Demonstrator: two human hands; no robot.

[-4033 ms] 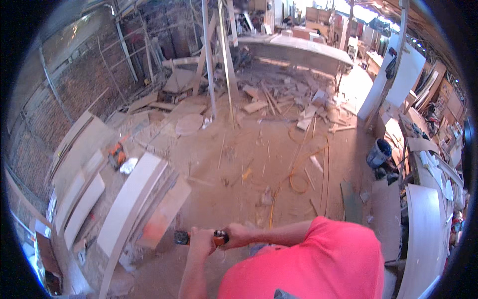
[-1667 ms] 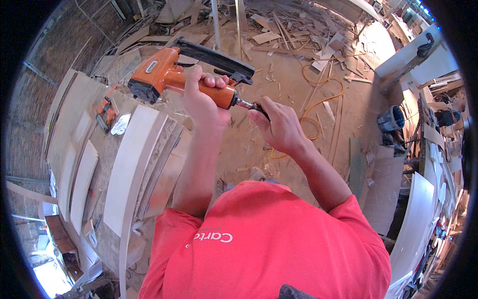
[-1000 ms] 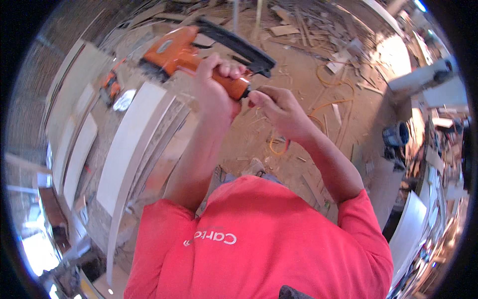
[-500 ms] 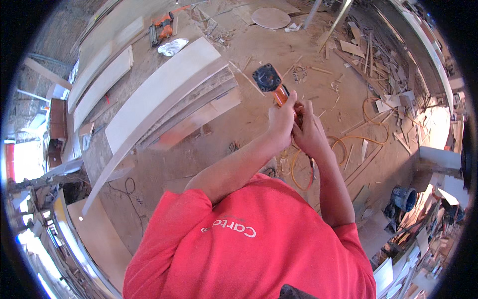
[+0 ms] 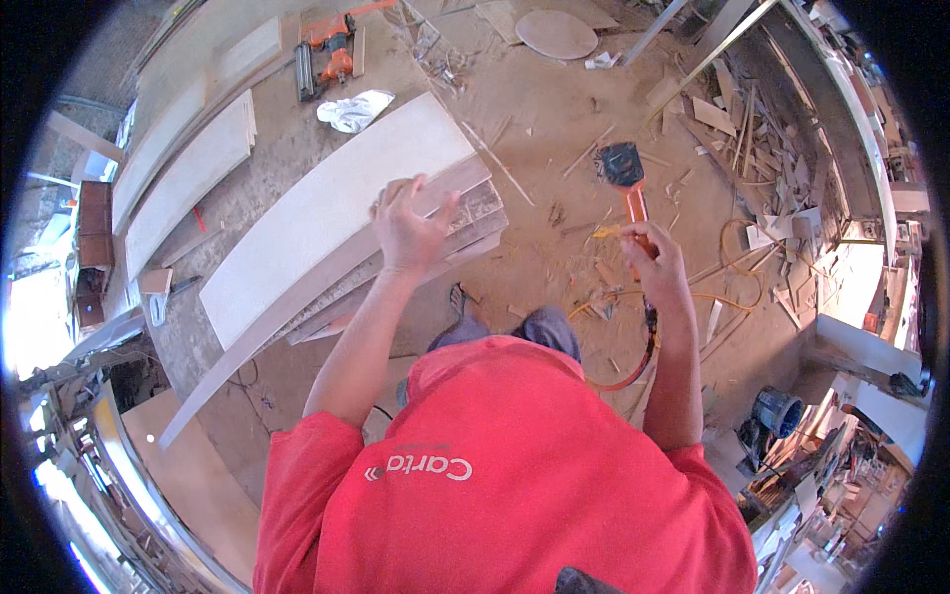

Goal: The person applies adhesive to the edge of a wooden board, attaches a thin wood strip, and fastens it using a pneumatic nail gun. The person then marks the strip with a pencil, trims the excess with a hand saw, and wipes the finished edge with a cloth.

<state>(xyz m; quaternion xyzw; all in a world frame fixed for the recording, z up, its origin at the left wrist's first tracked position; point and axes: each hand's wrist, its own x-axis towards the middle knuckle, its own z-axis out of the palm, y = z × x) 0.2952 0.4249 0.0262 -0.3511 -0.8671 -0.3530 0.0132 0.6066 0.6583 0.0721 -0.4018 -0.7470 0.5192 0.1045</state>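
My right hand [image 5: 653, 259] is closed around the orange handle of an air nail gun [image 5: 633, 198]. Its black square head points away from me, and a hose runs from the handle's near end. My left hand [image 5: 411, 226] is raised with fingers apart and holds nothing. It is over the near long side of a pale, curved wooden panel [image 5: 327, 198], close to the panel's right end. Whether the fingertips touch the wood, I cannot tell. Beneath that panel, more boards [image 5: 475, 220] lie stacked on the workbench.
A second orange nail gun [image 5: 336, 57] and a crumpled white plastic bag [image 5: 354, 111] lie on the bench behind the panel. An orange hose [image 5: 732, 299] snakes over the dusty floor. Wood offcuts [image 5: 762, 148] pile up at right, near a dark bucket [image 5: 777, 411].
My hands were together at the nail gun and have parted. The left moved left to the curved panel; the right carried the nail gun to the right.
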